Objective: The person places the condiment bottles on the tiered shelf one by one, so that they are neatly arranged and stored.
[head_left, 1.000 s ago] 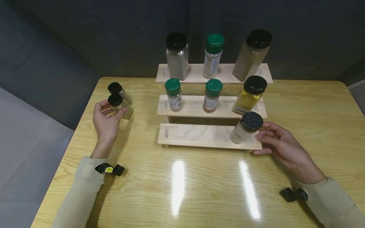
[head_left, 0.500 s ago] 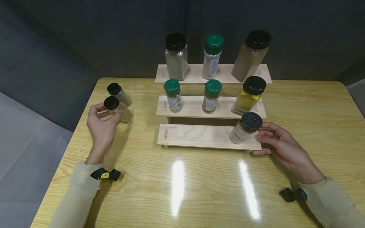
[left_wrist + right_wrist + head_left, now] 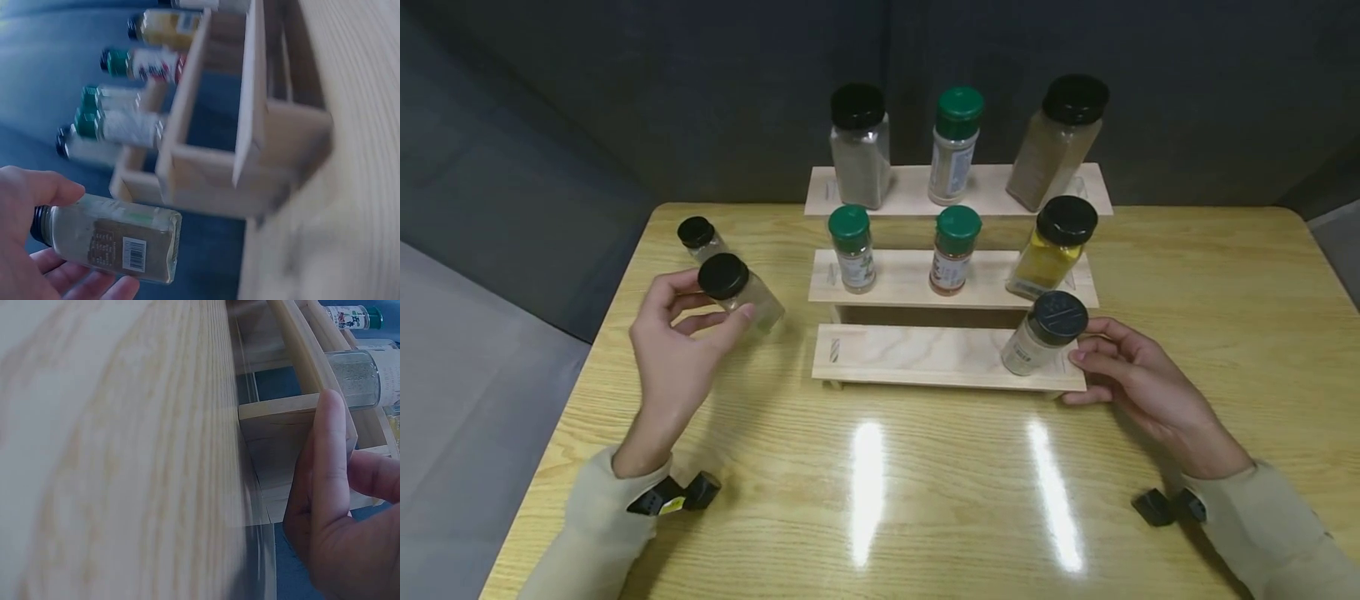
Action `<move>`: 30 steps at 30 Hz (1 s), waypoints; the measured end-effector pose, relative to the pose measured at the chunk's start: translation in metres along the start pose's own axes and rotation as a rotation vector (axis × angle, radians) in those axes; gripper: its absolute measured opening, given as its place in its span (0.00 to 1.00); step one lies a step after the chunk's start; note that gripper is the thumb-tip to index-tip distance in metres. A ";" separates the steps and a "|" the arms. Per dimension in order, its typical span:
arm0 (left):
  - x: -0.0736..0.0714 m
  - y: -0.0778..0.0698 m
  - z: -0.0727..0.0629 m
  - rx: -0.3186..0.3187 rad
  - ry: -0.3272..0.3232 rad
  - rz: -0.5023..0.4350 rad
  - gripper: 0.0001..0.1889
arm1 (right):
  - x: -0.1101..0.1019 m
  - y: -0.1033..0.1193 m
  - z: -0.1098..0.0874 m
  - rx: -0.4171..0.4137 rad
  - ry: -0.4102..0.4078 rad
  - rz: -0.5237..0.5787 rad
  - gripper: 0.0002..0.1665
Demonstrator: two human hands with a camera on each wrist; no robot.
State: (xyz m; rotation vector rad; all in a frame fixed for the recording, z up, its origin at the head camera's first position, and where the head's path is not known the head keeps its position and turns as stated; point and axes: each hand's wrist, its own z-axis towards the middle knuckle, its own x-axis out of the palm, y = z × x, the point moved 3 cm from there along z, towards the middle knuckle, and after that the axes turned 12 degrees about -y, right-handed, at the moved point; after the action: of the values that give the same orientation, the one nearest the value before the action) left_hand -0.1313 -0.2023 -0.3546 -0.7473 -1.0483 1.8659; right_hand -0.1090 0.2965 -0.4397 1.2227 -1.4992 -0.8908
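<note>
My left hand [image 3: 676,354] grips a square spice jar [image 3: 762,305] with a black lid, tilted above the table at the left. In the left wrist view, thumb and fingers close round the lid end of this jar [image 3: 112,234], whose barcode label shows over brown contents. A second black-lidded jar [image 3: 706,243] stands just behind it. My right hand [image 3: 1138,379] holds the right end of the lowest step of a three-tier wooden spice rack [image 3: 910,354]. From the right wrist, its fingers [image 3: 329,456] lie against that end of the rack. A round dark-lidded shaker [image 3: 1028,350] stands close by on this step.
Green-capped bottles [image 3: 949,271] and a yellow-filled jar [image 3: 1043,265] stand on the middle step. Two tall black-lidded jars [image 3: 861,162] flank a green-capped bottle [image 3: 952,167] on the top step. A dark curtain [image 3: 737,100] hangs behind the wooden table [image 3: 940,483].
The left hand has lifted the spice jar off the table and carried it to the right, away from the second jar. My right hand stays at the rack's end.
</note>
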 end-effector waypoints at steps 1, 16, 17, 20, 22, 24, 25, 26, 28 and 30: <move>0.002 -0.004 -0.002 0.023 0.017 -0.014 0.24 | 0.000 0.000 0.000 -0.003 0.001 -0.001 0.21; 0.059 -0.057 -0.026 0.214 0.284 -0.168 0.25 | 0.000 0.003 0.001 -0.003 -0.002 0.007 0.20; 0.064 -0.058 -0.028 0.215 0.305 -0.171 0.25 | 0.000 0.003 0.001 -0.004 -0.002 0.008 0.20; 0.079 -0.058 -0.035 0.204 0.363 -0.172 0.26 | 0.000 0.002 0.001 0.001 -0.006 0.011 0.20; 0.088 -0.059 -0.040 0.195 0.401 -0.161 0.28 | 0.000 0.002 0.001 0.003 -0.007 0.015 0.20; 0.096 -0.059 -0.045 0.184 0.432 -0.159 0.29 | 0.000 0.001 0.001 0.003 -0.004 0.020 0.21; 0.100 -0.059 -0.047 0.178 0.445 -0.157 0.29 | 0.000 0.001 0.001 0.000 0.000 0.022 0.21; 0.104 -0.059 -0.049 0.174 0.457 -0.157 0.29 | 0.000 0.001 0.001 -0.001 0.004 0.026 0.21; 0.112 -0.058 -0.052 0.168 0.471 -0.163 0.29 | 0.000 0.000 0.001 -0.003 0.012 0.040 0.21; 0.118 -0.057 -0.054 0.165 0.478 -0.165 0.28 | 0.001 0.000 0.000 0.001 0.018 0.059 0.21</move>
State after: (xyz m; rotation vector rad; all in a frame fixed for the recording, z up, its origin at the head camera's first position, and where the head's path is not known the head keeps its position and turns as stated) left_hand -0.1211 -0.0614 -0.3410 -0.9198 -0.6219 1.5077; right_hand -0.1092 0.2956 -0.4399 1.1779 -1.5137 -0.8378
